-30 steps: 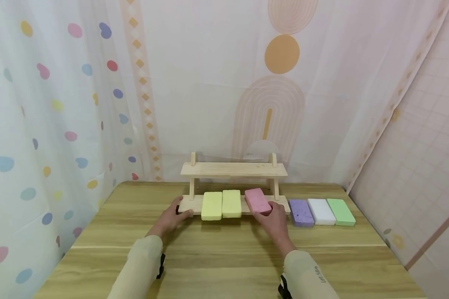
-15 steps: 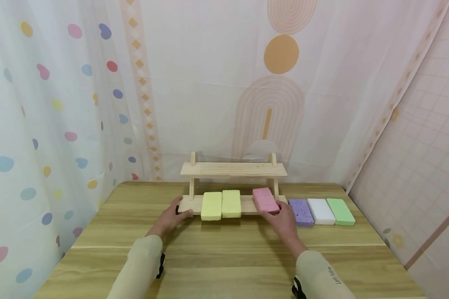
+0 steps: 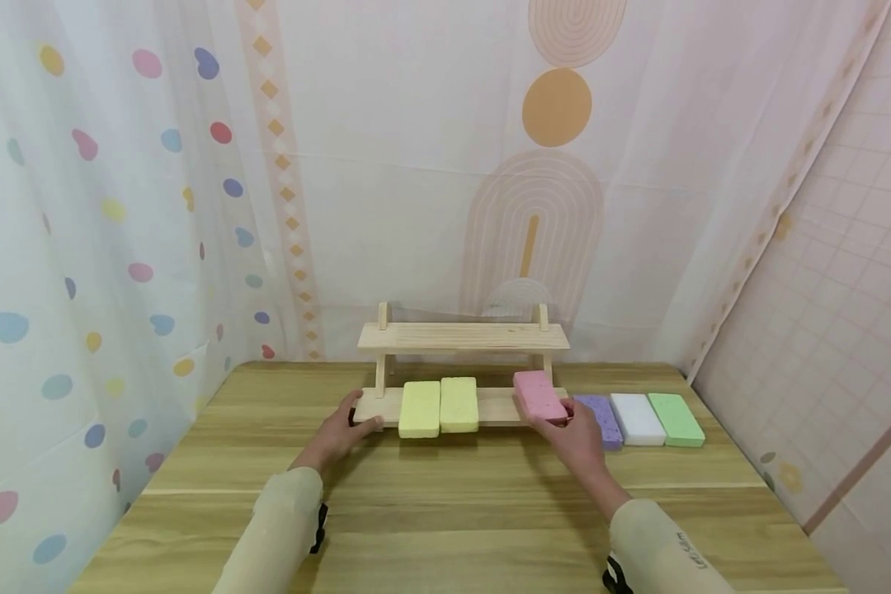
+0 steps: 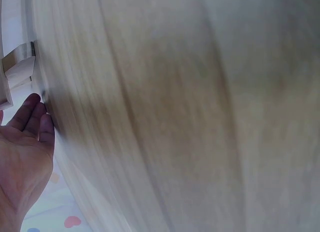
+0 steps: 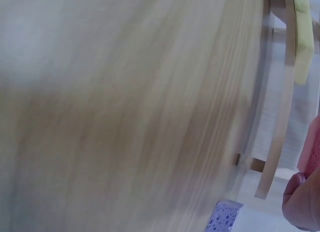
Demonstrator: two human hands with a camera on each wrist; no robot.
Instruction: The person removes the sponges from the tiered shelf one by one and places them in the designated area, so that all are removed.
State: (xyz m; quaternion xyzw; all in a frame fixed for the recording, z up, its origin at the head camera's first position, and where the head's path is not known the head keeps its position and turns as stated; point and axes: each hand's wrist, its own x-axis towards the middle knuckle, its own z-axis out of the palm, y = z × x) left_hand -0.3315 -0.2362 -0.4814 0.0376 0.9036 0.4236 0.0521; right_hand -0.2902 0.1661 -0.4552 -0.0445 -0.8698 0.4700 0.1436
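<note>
A pink sponge point(image 3: 539, 395) is pinched at its near right corner by my right hand point(image 3: 577, 437); the right wrist view has it slightly above the lower shelf, near that shelf's right end. Two yellow sponges point(image 3: 420, 409) lie side by side on the lower board of a two-tier wooden rack point(image 3: 464, 336). At the left end of this board, my left hand point(image 3: 336, 435) grips it, thumb along the front and fingers around the side. The left wrist view catches only that hand's palm and fingers point(image 4: 33, 117).
Right of the rack, a purple sponge point(image 3: 601, 421), a white sponge point(image 3: 638, 419) and a green sponge point(image 3: 676, 420) lie in a row on the wooden table point(image 3: 445, 511). My right hand partly covers the purple one. A patterned curtain point(image 3: 416, 206) hangs behind.
My right hand has carried the pink sponge rightward along the lower shelf, away from the yellow ones. The left hand and the rack have stayed in place.
</note>
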